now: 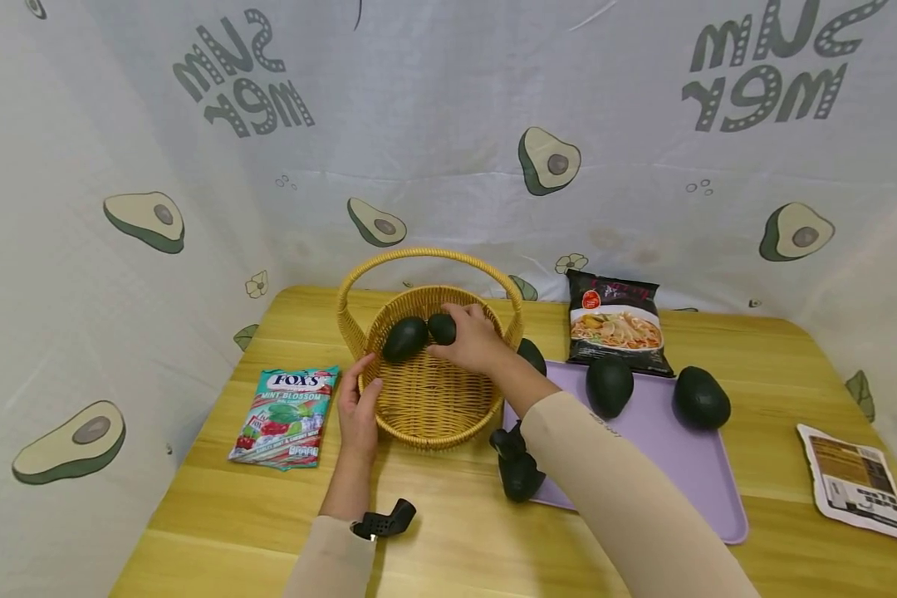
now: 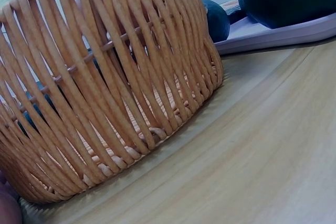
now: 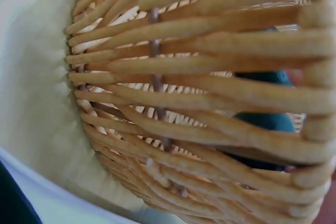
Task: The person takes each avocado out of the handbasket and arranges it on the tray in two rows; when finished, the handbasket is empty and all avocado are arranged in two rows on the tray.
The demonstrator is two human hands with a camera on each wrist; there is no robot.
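A yellow wicker basket (image 1: 426,407) with a tall arched handle stands on the wooden table. My right hand (image 1: 474,339) reaches inside and grips a dark green avocado (image 1: 441,329), partly covered by the fingers. Beside it, against the basket's left inner wall, lies another avocado (image 1: 405,339). My left hand (image 1: 359,415) holds the basket's left side, thumb over the rim. In the left wrist view the woven wall (image 2: 121,77) fills much of the frame. Dark green avocado skin (image 3: 265,121) shows through the weave in the right wrist view.
Right of the basket, a lilac tray (image 1: 669,465) bears several avocados (image 1: 609,387), partly behind my right forearm. A black noodle packet (image 1: 616,324) lies behind the tray. A candy bag (image 1: 287,418) is at left, and a white-edged packet (image 1: 860,482) at far right.
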